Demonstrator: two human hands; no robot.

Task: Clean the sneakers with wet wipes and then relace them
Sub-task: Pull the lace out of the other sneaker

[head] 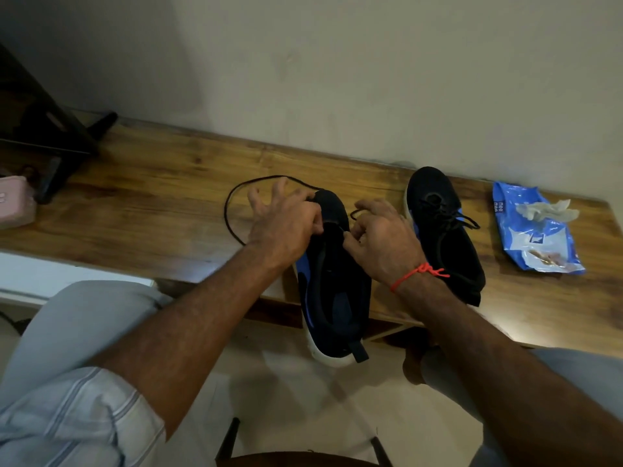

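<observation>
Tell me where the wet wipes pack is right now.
In the head view, the wet wipes pack lies at the table's far right, beside the laced sneaker, a used wipe on top.

Black-and-blue sneakers [332, 284] with white soles, black lace [232, 210], blue wipes pack [536, 230], brown wooden table [151, 197].

Dark sneaker [332, 281] overhangs the table edge — lace [232, 210] looped loose; its mate [441, 227] (laced) lies beside wipes pack [536, 230].
</observation>
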